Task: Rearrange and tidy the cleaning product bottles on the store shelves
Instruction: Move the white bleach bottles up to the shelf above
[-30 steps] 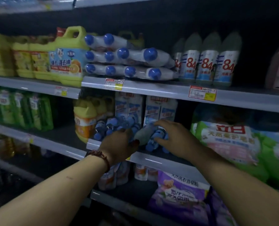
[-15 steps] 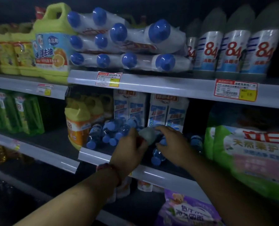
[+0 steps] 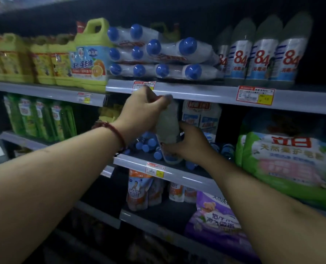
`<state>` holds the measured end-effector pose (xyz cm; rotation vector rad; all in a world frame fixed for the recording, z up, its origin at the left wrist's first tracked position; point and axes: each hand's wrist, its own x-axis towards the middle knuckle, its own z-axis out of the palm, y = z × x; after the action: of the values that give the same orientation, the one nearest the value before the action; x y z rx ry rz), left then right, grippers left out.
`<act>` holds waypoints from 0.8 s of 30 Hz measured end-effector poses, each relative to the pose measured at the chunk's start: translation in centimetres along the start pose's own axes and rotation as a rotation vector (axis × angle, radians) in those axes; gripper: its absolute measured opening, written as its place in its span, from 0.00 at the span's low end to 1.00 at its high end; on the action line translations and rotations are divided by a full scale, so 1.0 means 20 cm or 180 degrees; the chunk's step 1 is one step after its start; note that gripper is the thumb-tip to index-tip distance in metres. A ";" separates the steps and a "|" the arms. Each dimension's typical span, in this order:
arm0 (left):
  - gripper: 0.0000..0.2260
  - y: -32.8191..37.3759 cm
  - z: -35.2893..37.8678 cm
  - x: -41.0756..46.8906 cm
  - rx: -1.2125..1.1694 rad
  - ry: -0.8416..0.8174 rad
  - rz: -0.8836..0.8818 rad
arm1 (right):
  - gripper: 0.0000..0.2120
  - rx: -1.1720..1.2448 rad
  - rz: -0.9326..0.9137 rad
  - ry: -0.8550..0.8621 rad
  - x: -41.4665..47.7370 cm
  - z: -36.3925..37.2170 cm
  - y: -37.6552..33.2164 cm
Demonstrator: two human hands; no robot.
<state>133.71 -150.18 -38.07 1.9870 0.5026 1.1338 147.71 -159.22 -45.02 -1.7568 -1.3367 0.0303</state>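
Overhead, blue-capped bottles [image 3: 158, 54] lie stacked on the upper shelf [image 3: 206, 94], beside a yellow jug [image 3: 90, 60] and upright 84 bottles [image 3: 261, 58]. That shelf's front rail sits just above the white bottle [image 3: 167, 121]. Loose bottles [image 3: 147, 143] lie on the middle shelf [image 3: 187, 174] behind it. The left grip [image 3: 141, 113] clasps the white bottle's upper part and the right grip [image 3: 190, 145] clasps its base, holding it nearly upright before the middle shelf.

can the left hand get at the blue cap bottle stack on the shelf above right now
Probably not yet: the left hand grips the top of a pale bottle. The stack lies unblocked at the shelf front above it.
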 end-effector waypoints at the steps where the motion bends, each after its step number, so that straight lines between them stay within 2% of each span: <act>1: 0.15 0.04 -0.04 -0.04 -0.0212 -0.0137 -0.0014 | 0.20 0.0102 -0.0019 -0.0059 -0.02 -0.03 -0.06; 4: 0.15 0.14 -0.15 -0.13 -0.0458 -0.0325 -0.0155 | 0.21 0.0373 0.0060 -0.0115 -0.09 -0.14 -0.23; 7: 0.06 0.20 -0.20 -0.19 -0.0050 -0.0573 -0.0451 | 0.20 0.0634 0.0175 -0.0017 -0.14 -0.28 -0.39; 9: 0.14 0.23 -0.21 -0.21 0.0163 -0.1040 -0.0647 | 0.20 0.0672 0.0111 0.0083 -0.17 -0.39 -0.48; 11: 0.18 0.29 -0.18 -0.25 0.0125 -0.1350 -0.0596 | 0.22 0.0667 0.0046 0.0204 -0.20 -0.50 -0.54; 16: 0.23 0.45 -0.08 -0.28 -0.0625 -0.1709 -0.0145 | 0.15 0.0948 -0.0004 0.0279 -0.24 -0.74 -0.61; 20: 0.22 0.51 0.08 -0.24 -0.0936 -0.1554 0.0170 | 0.11 0.1281 0.0085 0.0279 -0.25 -0.86 -0.59; 24: 0.15 0.55 0.34 -0.19 -0.1271 -0.1286 0.0244 | 0.09 0.1200 0.0320 0.0626 -0.21 -0.97 -0.49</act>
<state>137.15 -162.46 -33.58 1.8213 -0.0124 0.7711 148.34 -174.56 -29.08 -1.4635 -1.0240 0.1519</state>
